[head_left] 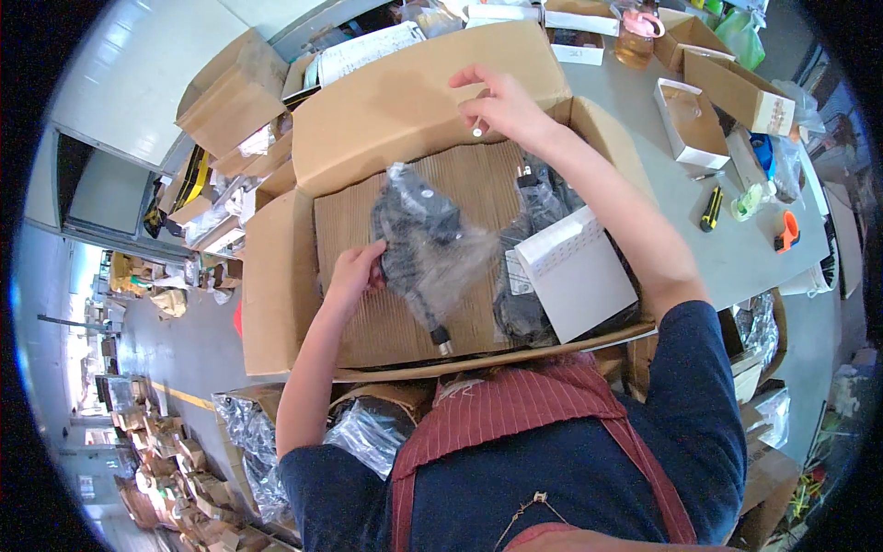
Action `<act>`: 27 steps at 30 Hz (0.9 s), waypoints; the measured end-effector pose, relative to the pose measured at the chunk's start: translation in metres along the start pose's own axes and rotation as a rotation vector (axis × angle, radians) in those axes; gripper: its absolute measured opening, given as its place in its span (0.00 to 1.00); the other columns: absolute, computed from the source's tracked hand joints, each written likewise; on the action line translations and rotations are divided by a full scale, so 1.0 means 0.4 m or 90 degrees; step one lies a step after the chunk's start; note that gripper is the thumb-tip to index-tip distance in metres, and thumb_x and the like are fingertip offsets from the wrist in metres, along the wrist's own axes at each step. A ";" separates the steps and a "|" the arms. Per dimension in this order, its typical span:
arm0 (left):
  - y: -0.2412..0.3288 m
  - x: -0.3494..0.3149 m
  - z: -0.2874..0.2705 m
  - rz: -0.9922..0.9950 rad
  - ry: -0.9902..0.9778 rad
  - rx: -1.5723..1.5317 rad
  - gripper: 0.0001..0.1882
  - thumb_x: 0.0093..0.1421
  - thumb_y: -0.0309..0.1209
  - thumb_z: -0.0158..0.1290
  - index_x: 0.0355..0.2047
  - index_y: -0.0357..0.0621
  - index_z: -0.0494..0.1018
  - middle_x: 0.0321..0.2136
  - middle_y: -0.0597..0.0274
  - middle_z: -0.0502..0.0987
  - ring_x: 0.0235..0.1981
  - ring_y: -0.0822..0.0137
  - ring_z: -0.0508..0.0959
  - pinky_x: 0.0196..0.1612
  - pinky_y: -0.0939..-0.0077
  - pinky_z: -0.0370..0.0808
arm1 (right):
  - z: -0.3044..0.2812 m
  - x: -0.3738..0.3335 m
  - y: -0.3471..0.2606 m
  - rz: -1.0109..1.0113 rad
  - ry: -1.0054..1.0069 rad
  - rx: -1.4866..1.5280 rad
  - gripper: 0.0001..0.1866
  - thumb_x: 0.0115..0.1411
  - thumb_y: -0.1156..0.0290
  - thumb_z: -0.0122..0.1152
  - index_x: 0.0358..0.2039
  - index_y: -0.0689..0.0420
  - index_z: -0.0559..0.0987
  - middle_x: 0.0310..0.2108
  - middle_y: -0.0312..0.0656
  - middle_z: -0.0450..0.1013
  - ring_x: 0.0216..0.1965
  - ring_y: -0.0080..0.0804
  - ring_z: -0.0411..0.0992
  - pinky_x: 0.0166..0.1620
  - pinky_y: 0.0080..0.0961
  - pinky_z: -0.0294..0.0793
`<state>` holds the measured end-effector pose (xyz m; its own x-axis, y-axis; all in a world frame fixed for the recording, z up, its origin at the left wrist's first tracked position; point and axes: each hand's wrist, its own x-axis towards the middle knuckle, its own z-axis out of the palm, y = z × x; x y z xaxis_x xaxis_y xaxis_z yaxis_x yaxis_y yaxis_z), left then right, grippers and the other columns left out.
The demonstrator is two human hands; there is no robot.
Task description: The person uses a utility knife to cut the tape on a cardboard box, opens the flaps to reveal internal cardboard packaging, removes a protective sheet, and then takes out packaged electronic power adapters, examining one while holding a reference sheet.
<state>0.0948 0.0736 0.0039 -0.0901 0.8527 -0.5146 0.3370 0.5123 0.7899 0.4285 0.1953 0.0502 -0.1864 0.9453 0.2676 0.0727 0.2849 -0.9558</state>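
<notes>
My left hand [357,274] grips the left side of a black power cord [414,221] in a clear plastic bag. It lies over the corrugated cardboard sheet [354,317] inside an open carton [271,285]. A small round white sticker shows on the bag's upper part, and a plug pokes out at its lower end. Raised above the carton's far side, my right hand [504,112] has its thumb and fingers bent around a tiny round white piece [477,132], which looks like a sticker. A white sheet [581,281] with rows of small marks rests on other bagged cords [522,313] at the right.
On the grey table [681,202] to the right are a yellow-black utility knife [711,209], an orange tape dispenser [786,232], a white box [692,122] and a pink-lidded jug [636,39]. Cardboard boxes [235,92] crowd the left. Plastic-wrapped goods [368,437] lie below the carton.
</notes>
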 end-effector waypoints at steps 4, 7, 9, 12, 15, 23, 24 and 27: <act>-0.009 -0.086 -0.043 0.261 0.171 0.482 0.09 0.63 0.36 0.55 0.35 0.44 0.78 0.23 0.59 0.78 0.24 0.60 0.80 0.31 0.63 0.76 | 0.014 -0.001 0.001 0.066 -0.038 -0.006 0.23 0.56 0.75 0.58 0.53 0.59 0.74 0.26 0.37 0.75 0.26 0.21 0.73 0.31 0.20 0.74; 0.022 -0.158 -0.035 0.653 -0.002 0.607 0.14 0.54 0.29 0.58 0.42 0.46 0.78 0.40 0.54 0.80 0.44 0.55 0.81 0.46 0.60 0.77 | 0.026 -0.010 0.000 0.082 -0.049 -0.019 0.23 0.55 0.76 0.58 0.54 0.59 0.74 0.27 0.38 0.75 0.27 0.22 0.74 0.31 0.20 0.75; 0.039 -0.190 -0.006 0.769 -0.151 0.718 0.23 0.49 0.28 0.60 0.48 0.48 0.76 0.50 0.51 0.75 0.55 0.52 0.74 0.55 0.56 0.72 | 0.028 -0.014 -0.003 0.077 -0.042 -0.029 0.23 0.55 0.77 0.59 0.54 0.60 0.74 0.30 0.39 0.76 0.27 0.22 0.74 0.30 0.20 0.75; 0.044 -0.189 0.046 0.873 -0.343 0.821 0.31 0.45 0.29 0.61 0.53 0.51 0.74 0.59 0.48 0.67 0.64 0.48 0.65 0.64 0.51 0.64 | 0.026 -0.014 -0.005 0.024 0.003 -0.043 0.23 0.55 0.77 0.59 0.53 0.60 0.73 0.37 0.41 0.76 0.28 0.22 0.75 0.30 0.21 0.75; 0.019 -0.153 0.074 0.967 -0.378 0.810 0.29 0.46 0.30 0.62 0.52 0.51 0.75 0.58 0.53 0.70 0.62 0.51 0.68 0.64 0.54 0.65 | 0.023 -0.015 -0.003 -0.018 0.035 -0.031 0.23 0.56 0.77 0.60 0.53 0.62 0.73 0.42 0.41 0.75 0.29 0.23 0.75 0.29 0.21 0.75; 0.027 -0.019 -0.010 0.857 -0.087 0.457 0.13 0.54 0.25 0.59 0.42 0.45 0.78 0.41 0.55 0.79 0.48 0.51 0.78 0.54 0.56 0.73 | 0.020 -0.023 -0.059 0.084 -0.054 0.037 0.20 0.58 0.77 0.58 0.53 0.60 0.74 0.35 0.38 0.75 0.31 0.23 0.75 0.32 0.21 0.75; 0.035 -0.027 -0.005 0.849 0.066 0.347 0.08 0.61 0.27 0.57 0.41 0.43 0.77 0.32 0.58 0.80 0.37 0.58 0.81 0.45 0.62 0.77 | 0.026 -0.036 -0.076 0.078 -0.054 0.062 0.20 0.58 0.77 0.58 0.53 0.60 0.74 0.34 0.37 0.75 0.31 0.23 0.75 0.33 0.20 0.75; 0.100 -0.070 0.002 0.610 0.084 -0.084 0.17 0.76 0.38 0.44 0.39 0.40 0.78 0.22 0.75 0.70 0.22 0.81 0.67 0.28 0.82 0.67 | 0.043 -0.076 -0.140 0.011 -0.079 0.124 0.22 0.59 0.77 0.58 0.55 0.59 0.72 0.42 0.36 0.74 0.36 0.21 0.73 0.38 0.21 0.75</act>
<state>0.1118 0.0704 0.0496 0.0608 0.9145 0.4000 0.2146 -0.4033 0.8895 0.4133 0.1478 0.0936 -0.3060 0.9200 0.2447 -0.1105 0.2210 -0.9690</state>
